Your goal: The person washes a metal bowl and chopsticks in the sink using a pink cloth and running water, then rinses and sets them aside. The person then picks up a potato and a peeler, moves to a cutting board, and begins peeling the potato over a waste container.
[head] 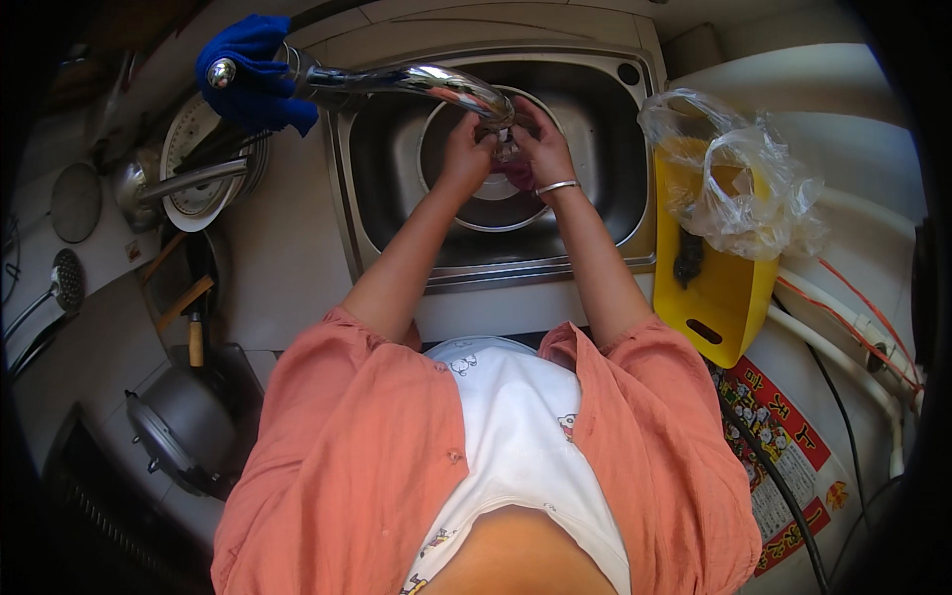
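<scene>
Both of my hands are close together beneath the spout of a chrome faucet (435, 78), above a round metal basin (483, 216) in the stainless steel sink (610, 186). My left hand (468, 156) has its fingers curled in from the left; its grip is partly hidden. On the other side, my right hand (549, 145), with a silver bangle (558, 187) at the wrist, is closed at a soft-looking purple-red item (517, 176). Something clear and shiny shows between the hands, and I cannot tell whether it is water or glass.
A blue cloth (249, 71) hangs over the faucet's base. Left stand stacked plates (186, 216), a ladle (137, 190), a skimmer (68, 279) and a grey pot (182, 416). At right, a yellow plastic bin (714, 297) holds clear plastic bags (770, 186), near white pipes (840, 357).
</scene>
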Available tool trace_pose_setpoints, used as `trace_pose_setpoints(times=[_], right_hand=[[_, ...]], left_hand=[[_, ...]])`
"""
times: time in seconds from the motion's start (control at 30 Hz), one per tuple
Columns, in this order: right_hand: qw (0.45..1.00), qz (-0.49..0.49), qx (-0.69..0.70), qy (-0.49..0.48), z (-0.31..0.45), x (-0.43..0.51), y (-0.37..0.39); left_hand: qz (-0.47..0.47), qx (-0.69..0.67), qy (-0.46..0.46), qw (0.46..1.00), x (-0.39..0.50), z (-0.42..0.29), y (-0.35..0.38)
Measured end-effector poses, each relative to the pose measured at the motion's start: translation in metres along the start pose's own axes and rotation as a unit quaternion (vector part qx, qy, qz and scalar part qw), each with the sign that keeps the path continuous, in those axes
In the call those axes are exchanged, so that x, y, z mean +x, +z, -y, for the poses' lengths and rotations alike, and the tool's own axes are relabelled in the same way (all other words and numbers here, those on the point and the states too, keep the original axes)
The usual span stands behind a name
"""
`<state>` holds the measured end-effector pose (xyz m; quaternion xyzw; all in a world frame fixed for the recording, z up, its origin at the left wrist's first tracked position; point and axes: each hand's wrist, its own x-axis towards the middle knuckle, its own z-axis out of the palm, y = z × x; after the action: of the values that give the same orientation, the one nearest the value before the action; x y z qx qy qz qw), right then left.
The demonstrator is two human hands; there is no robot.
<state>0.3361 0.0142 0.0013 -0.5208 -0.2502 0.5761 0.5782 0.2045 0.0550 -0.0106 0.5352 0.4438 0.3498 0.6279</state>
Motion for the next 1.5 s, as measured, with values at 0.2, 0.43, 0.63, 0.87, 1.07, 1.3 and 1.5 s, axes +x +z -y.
trace_pose_setpoints(times=[0.2, 0.43, 0.63, 0.87, 1.07, 1.3, 1.5], right_hand=[[0.859, 0.076, 0.48, 0.159, -0.004, -0.008, -0.008], [0.924, 0.025, 0.362, 0.123, 0.001, -0.001, -0.011], [0.981, -0.007, 0.168, 0.095, -0.003, 0.0, 0.001], [0.948, -0.19, -0.238, -0.097, -0.028, 0.025, -0.015], [0.995, -0.024, 0.094, 0.027, 0.017, 0.005, 0.012], [0.986, 0.027, 0.154, 0.054, 0.032, 0.0, 0.017], [0.992, 0.022, 0.124, 0.013, 0.035, -0.008, 0.014]], left_hand=[[-0.018, 0.083, 0.171, 0.982, -0.015, -0.018, 0.013], [0.085, 0.067, 0.192, 0.975, -0.027, -0.03, 0.008], [0.012, -0.258, -0.081, 0.963, -0.017, -0.032, 0.006], [0.08, -0.274, -0.102, 0.953, -0.015, -0.017, 0.008], [0.171, -0.451, -0.106, 0.87, -0.02, -0.027, -0.01], [0.16, -0.422, -0.123, 0.884, -0.02, -0.033, -0.014], [0.158, -0.431, -0.133, 0.878, -0.022, -0.034, -0.015]])
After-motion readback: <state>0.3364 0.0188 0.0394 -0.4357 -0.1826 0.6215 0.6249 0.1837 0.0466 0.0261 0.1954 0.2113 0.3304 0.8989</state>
